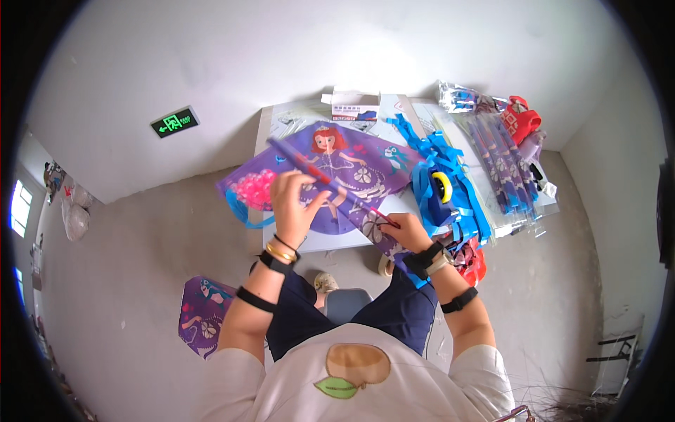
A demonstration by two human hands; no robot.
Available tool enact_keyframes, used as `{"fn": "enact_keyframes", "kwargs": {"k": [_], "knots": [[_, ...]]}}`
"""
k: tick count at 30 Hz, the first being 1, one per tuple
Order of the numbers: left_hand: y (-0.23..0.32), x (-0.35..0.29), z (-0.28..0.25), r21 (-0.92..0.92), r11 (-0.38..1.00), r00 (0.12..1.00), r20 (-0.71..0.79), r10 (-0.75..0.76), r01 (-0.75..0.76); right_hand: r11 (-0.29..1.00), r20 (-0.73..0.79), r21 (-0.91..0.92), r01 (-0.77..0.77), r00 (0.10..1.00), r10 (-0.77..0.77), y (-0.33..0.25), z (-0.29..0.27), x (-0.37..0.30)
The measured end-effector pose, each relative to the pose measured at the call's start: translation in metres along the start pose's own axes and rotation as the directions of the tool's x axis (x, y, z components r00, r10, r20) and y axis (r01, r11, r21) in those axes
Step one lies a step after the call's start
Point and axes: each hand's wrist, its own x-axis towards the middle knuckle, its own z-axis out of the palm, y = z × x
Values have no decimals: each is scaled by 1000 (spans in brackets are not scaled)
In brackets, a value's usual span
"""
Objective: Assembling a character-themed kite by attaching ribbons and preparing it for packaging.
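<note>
A folded purple printed kite (358, 211) slants across my front, its upper end toward the far left. My left hand (290, 204) is at its upper part, with thumb and bent fingers at its edge. Lower down, my right hand (408, 232) is closed on the folded kite, and a thin pink-red edge or rod shows by its fingertips. Beneath, a spread purple kite (351, 158) with a red-haired cartoon figure covers much of the white table (281, 116). A pile of small pink pieces (254, 190) lies on its left side.
Blue straps or ribbons (450, 158) with a blue-and-yellow reel (443, 188) lie right of the kite. Several rolled purple kites (503, 165) and a red bag (520, 119) are farther right. A small box (355, 105) stands at the back. Another purple kite piece (204, 316) is low left.
</note>
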Motion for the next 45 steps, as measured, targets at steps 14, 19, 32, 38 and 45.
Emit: {"fn": "enact_keyframes", "kwargs": {"k": [14, 19, 32, 38, 45], "knots": [[22, 7, -2, -861, 72, 697, 355, -623, 503, 973, 222, 218, -75, 975, 25, -41, -18, -36], [17, 31, -39, -786, 72, 708, 508, -490, 614, 948, 221, 313, -55, 975, -17, -58, -38, -51], [44, -14, 2, -737, 202, 736, 531, -420, 646, 993, 116, 119, -18, 993, 4, -58, -65, -96], [82, -19, 34, -732, 143, 680, 517, -521, 666, 979, 4, 199, 54, 998, -56, 20, -49, -151], [113, -71, 116, -645, 29, 597, 688, -413, 764, 984, -92, 133, -118, 987, 131, 80, -47, -214]]}}
